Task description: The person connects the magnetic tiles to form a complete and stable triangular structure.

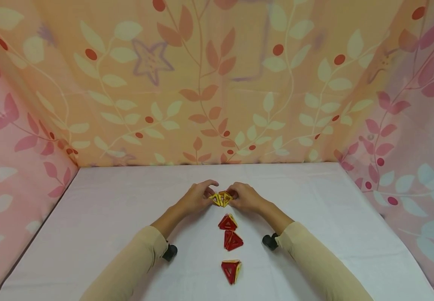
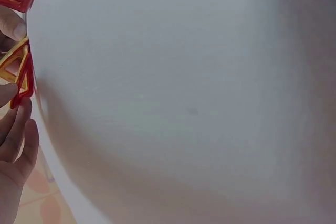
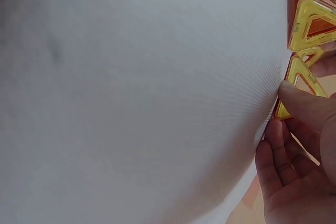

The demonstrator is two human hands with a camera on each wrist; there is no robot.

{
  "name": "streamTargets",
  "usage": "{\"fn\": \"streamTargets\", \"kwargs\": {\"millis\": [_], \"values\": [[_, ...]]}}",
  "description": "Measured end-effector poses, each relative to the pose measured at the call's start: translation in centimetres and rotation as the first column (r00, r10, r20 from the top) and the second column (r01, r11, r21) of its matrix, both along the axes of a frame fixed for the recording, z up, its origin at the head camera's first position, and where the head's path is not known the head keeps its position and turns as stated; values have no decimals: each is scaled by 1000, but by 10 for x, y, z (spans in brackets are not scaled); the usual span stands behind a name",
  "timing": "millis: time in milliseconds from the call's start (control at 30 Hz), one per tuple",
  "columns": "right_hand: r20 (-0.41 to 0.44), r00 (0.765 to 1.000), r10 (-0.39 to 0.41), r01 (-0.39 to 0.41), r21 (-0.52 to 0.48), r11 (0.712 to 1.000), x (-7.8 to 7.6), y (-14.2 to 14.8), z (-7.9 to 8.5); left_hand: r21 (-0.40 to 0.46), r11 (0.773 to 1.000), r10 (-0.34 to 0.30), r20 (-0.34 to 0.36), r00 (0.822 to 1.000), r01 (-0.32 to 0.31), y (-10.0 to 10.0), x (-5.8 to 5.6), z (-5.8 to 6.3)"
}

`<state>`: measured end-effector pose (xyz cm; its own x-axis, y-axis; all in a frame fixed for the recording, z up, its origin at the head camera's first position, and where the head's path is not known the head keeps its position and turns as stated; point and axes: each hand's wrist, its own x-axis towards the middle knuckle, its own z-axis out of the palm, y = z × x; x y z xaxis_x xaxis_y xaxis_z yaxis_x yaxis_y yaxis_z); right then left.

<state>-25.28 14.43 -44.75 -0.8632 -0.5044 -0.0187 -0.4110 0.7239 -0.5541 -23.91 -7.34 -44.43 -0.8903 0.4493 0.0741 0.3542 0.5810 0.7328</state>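
Both hands are at a small shape of yellow and red triangular magnetic tiles (image 1: 222, 199) above the middle of the table. My left hand (image 1: 197, 197) pinches its left side; in the left wrist view, the thumb and fingers (image 2: 25, 111) meet at a red-edged corner. From the right, my right hand (image 1: 244, 196) pinches a yellow triangle (image 3: 297, 80) between thumb and fingertips. Just nearer to me sits a red and yellow tile pyramid (image 1: 227, 222), with a mostly red pyramid (image 1: 233, 241) close against it. The palms partly hide the held tiles.
Another red and yellow pyramid (image 1: 231, 271) stands apart, nearest to me in the same row. A white cloth covers the table (image 1: 100, 209). Leaf-patterned curtains (image 1: 217, 92) rise behind it and at both sides. Dark wrist cameras (image 1: 170, 253) sit at the cuffs.
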Motion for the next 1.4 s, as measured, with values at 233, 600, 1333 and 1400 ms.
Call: {"fn": "streamTargets", "kwargs": {"millis": [233,600,1333,1400], "values": [[-1,1000,-3,3,-12,1000,-1,0,0,48,999,-2,-2,1000,2,4,-1,2],[-5,1000,5,-5,-7,1000,-1,0,0,77,997,-6,-46,999,9,10,-1,1],[2,1000,2,-2,-13,1000,2,0,0,52,999,-3,-24,1000,4,18,1,2],[2,1000,1,-1,-14,1000,2,0,0,55,999,-1,-19,1000,2,18,1,2]]}}
